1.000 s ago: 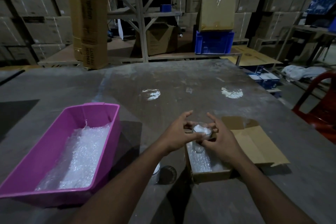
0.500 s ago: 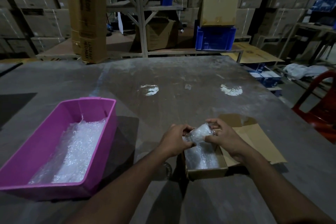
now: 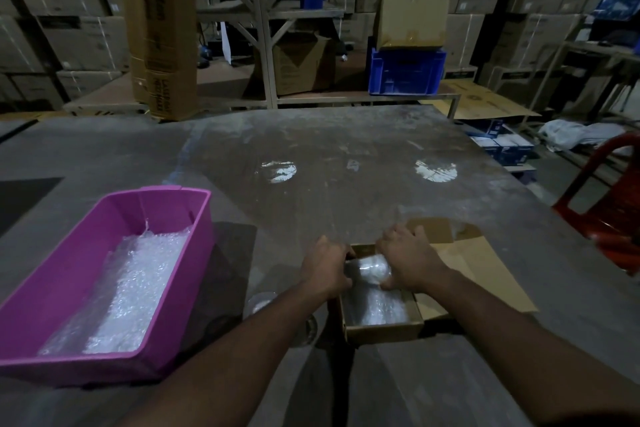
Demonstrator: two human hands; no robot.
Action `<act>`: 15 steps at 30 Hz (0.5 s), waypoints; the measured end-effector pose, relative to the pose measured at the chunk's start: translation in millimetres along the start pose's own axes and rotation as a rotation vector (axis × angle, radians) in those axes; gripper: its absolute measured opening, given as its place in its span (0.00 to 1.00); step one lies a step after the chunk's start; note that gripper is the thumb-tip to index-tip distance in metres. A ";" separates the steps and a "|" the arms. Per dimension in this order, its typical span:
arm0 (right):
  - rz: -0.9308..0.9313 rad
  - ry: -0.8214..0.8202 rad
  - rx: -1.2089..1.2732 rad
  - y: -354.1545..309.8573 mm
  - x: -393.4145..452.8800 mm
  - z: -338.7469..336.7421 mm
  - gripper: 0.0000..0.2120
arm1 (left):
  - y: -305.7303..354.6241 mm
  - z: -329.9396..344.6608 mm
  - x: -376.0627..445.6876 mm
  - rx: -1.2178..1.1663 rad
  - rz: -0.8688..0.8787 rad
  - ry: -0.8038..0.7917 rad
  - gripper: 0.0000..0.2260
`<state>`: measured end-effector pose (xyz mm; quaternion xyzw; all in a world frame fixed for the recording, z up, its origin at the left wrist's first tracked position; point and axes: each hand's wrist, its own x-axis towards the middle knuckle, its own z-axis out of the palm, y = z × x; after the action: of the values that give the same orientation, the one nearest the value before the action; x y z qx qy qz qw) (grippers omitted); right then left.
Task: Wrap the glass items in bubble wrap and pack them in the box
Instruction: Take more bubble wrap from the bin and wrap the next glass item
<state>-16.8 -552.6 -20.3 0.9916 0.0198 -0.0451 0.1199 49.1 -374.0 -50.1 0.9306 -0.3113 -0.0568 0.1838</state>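
A glass wrapped in bubble wrap [image 3: 372, 269] lies on its side over the far end of a small open cardboard box [image 3: 382, 326]. My left hand [image 3: 325, 270] grips its left end and my right hand [image 3: 407, 262] grips its right end. More bubble wrap lines the box floor below it. The box's flap [image 3: 485, 270] lies open to the right on the table. Another clear glass [image 3: 261, 300] stands left of the box, partly hidden by my left forearm.
A pink plastic tub [image 3: 69, 288] holding bubble wrap [image 3: 135, 288] sits at the left on the grey table [image 3: 346, 184]. A red chair [image 3: 609, 211] stands off the table's right edge. Shelving, a blue crate [image 3: 407, 71] and stacked cartons fill the background.
Both hands have lowered the wrapped glass from above the box down into its far end, turning it onto its side. The hands now close round its ends.
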 end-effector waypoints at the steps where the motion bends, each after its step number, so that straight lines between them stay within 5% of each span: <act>1: 0.007 -0.005 -0.015 -0.9 0.6 0.6 0.33 | -0.3 2.8 0.8 0.002 -0.008 0.000 0.21; 15: 0.022 -0.020 0.005 -2.3 -6.4 13.0 0.31 | -1.0 9.1 6.7 0.079 -0.016 -0.019 0.18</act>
<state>-24.4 -553.7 -32.8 0.9915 0.0076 -0.0536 0.1183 53.0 -380.1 -58.8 0.9391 -0.3076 -0.0547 0.1432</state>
